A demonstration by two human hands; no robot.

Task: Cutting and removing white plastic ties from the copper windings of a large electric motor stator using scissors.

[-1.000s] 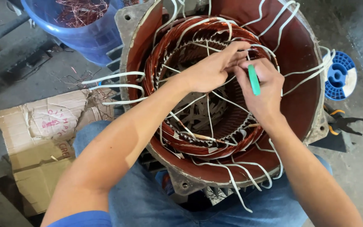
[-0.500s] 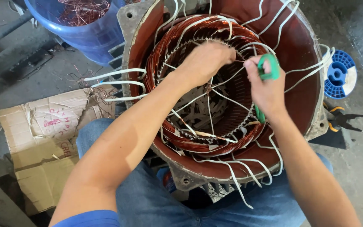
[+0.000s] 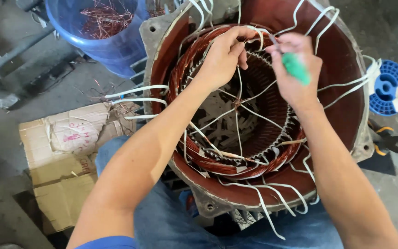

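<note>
1. Nearest me are my knees in blue jeans (image 3: pixel 171 221), with the motor housing (image 3: pixel 342 69) propped just beyond them, its open mouth facing up at me.
2. At the near rim of the housing, loose white sleeved leads (image 3: pixel 259 203) spill over the edge. I judge they are best left slack so nothing tugs the coils.
3. Inside, the copper winding (image 3: pixel 194 60) rings the slotted core, and thin white ties (image 3: pixel 236 115) cross the bore to a knot at its middle.
4. My left hand (image 3: pixel 222 55) is at the far rim of the winding, fingers pinched together on a white tie — thumb and forefinger clamped, the rest curled.
5. My right hand (image 3: pixel 295 69) sits just beside it, fist closed on a green-handled tool (image 3: pixel 295 67). The tip is hidden, so I cannot tell just where it bites.
6. To do this well, I would keep the tie taut with the left hand and work the tool shallow, sparing the enamel on the copper.
7. Left of the housing, flattened cardboard (image 3: pixel 65 152) lies on the floor.
8. Farther off — a blue bucket (image 3: pixel 116 46) of copper scrap at the far left, and a blue spool (image 3: pixel 388 87) with pliers (image 3: pixel 388 140) near it at the right.
</note>
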